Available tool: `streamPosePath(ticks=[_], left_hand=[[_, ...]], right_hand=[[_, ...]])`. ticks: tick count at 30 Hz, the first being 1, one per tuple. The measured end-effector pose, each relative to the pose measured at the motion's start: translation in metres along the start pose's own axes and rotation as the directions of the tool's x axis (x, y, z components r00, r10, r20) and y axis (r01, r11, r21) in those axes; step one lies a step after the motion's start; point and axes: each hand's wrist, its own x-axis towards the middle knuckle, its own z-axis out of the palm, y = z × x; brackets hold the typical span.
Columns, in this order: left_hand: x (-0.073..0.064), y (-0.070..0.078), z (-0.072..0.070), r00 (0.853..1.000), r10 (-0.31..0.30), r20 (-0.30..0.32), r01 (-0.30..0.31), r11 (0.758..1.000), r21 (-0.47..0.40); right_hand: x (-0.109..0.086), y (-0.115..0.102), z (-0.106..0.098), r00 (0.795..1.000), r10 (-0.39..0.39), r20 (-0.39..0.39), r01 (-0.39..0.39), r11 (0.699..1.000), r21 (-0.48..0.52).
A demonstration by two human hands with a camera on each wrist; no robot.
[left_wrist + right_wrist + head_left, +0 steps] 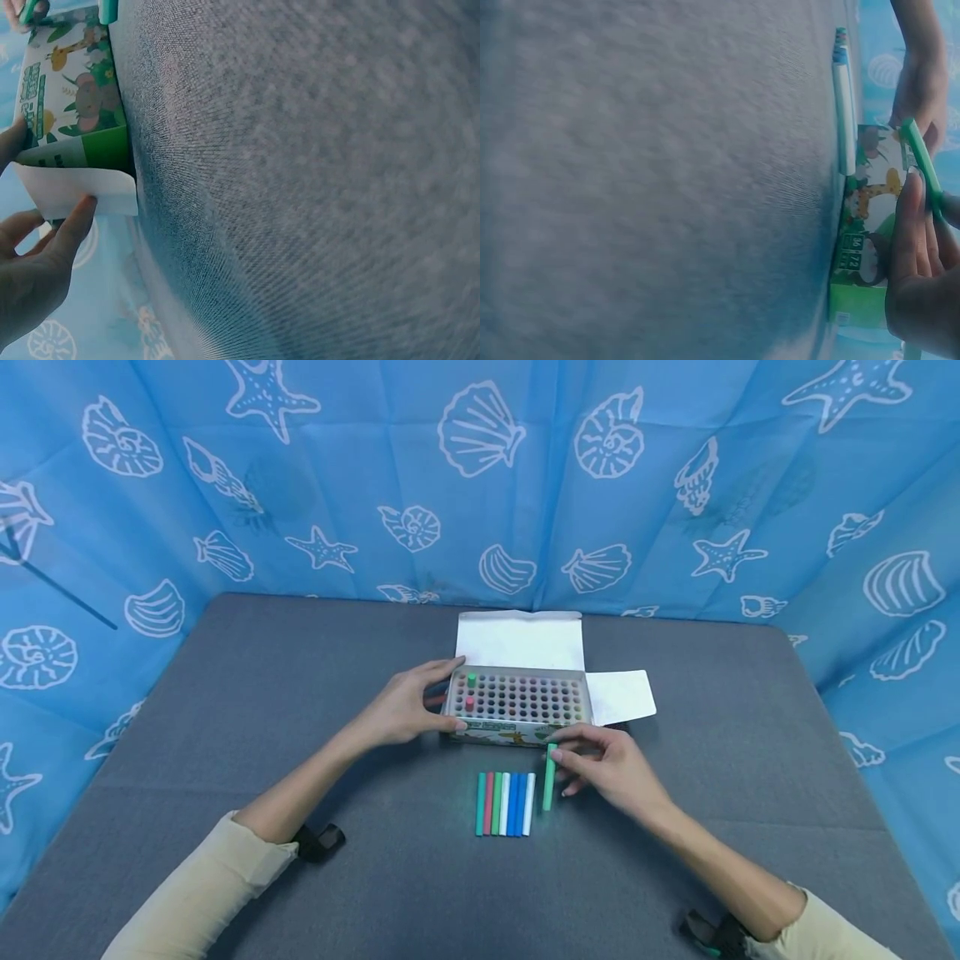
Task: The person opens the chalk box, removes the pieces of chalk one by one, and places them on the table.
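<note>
A cardboard chalk box [498, 733] lies open, its white lid folded back and its holed insert facing up. In the insert stand a green chalk [472, 679] and a red chalk [470, 702], near its left end. My left hand [408, 702] grips that end, thumb at the front corner and index finger at the back; the left wrist view shows fingers against a white end flap [67, 189]. With thumb and fingers my right hand [611, 768] pinches a light green chalk stick [549, 785] just in front of the box's right part.
A row of several chalk sticks [504, 806], teal, red, green, white and blue, lies before the box. Another white flap [621, 695] sticks out at the right. Grey cloth covers the table [337, 635]; a blue shell-patterned curtain [360, 460] hangs behind.
</note>
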Motion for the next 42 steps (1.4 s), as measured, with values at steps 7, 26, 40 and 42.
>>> streamPosePath(ticks=[7, 26, 40, 42], left_hand=[[0.0, -0.001, 0.0, 1.0, -0.007, 0.0, 0.007, 1.0, 0.007], [-0.001, -0.002, 0.001, 1.0, -0.011, 0.009, 0.011, 1.0, -0.015], [-0.001, -0.001, 0.001, 1.0, 0.004, -0.003, -0.004, 1.0, -0.011], [-0.001, -0.001, 0.001, 1.0, 0.004, -0.002, -0.004, 1.0, -0.012]], right_hand=[[-0.003, 0.011, 0.003, 0.997, 0.074, 0.034, -0.074, 0.997, 0.005], [-0.002, 0.025, 0.01, 0.989, 0.148, 0.008, -0.146, 0.984, -0.099], [-0.001, 0.023, 0.008, 0.993, 0.114, -0.043, -0.12, 0.974, -0.193], [-0.001, 0.022, 0.008, 0.993, 0.11, -0.042, -0.116, 0.974, -0.195]])
